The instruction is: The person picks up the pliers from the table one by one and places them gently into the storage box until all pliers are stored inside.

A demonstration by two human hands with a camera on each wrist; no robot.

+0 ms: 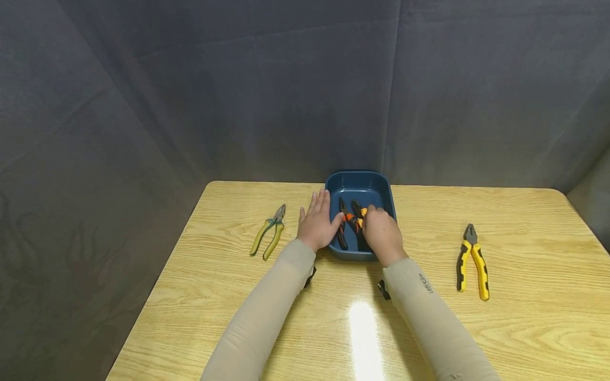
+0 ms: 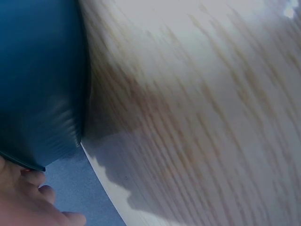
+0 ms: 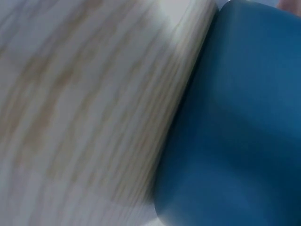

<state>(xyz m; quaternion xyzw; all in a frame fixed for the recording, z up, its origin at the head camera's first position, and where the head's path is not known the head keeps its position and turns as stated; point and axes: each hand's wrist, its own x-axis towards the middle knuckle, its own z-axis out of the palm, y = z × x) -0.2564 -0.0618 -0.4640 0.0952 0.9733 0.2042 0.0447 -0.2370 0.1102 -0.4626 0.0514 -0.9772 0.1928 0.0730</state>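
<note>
A blue bin [image 1: 359,179] stands at the table's back edge. My left hand [image 1: 316,225] rests against its left rim, fingers extended, with the thumb reaching over the rim. Inside the bin lie pliers with black and orange-red handles [image 1: 342,241], jaws pointing away from me. Beside them are pliers with black and yellow-orange handles [image 1: 359,222], partly covered by my right hand [image 1: 383,233]. That hand is down in the bin, its fingers curled around these pliers' handles. In the left wrist view, the fingers [image 2: 35,188] show beside the bin's outer wall [image 2: 42,80].
Pliers with yellow-green handles [image 1: 271,238] lie on the wooden table [image 1: 214,296] to the bin's left. Pliers with yellow and black handles [image 1: 472,259] lie to its right. A grey curtain [image 1: 286,106] hangs behind the table. The right wrist view shows the bin's outer wall [image 3: 240,122].
</note>
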